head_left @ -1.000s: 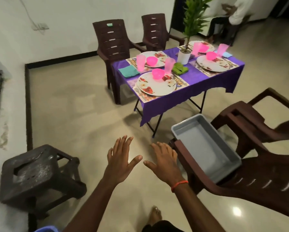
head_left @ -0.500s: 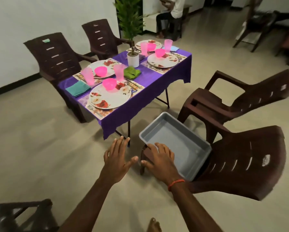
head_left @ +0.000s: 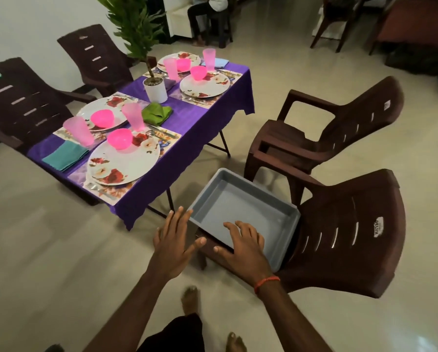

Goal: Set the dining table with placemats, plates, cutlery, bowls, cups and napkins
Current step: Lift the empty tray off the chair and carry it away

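A purple-clothed dining table [head_left: 202, 115] carries floral placemats, flowered plates [head_left: 122, 163], pink bowls [head_left: 120, 138], pink cups [head_left: 78, 130], cutlery, and folded napkins in teal [head_left: 64, 154] and green [head_left: 156, 113]. An empty grey tub [head_left: 246, 207] sits on the seat of the nearest brown chair [head_left: 352, 240]. My left hand [head_left: 176, 243] hovers open with spread fingers just left of the tub's near corner, holding nothing. My right hand [head_left: 243, 246] is open too, fingers over the tub's near rim; contact is unclear.
A white potted plant [head_left: 155, 90] stands mid-table. Brown plastic chairs flank the table: two on the far left [head_left: 30, 105], one on the right [head_left: 322, 138]. A person sits at the back [head_left: 207, 11]. My bare feet [head_left: 190, 298] are on the tiled floor.
The view has closed in on the table and the tub. Both open hands have advanced to the tub, the right one now over its near rim.
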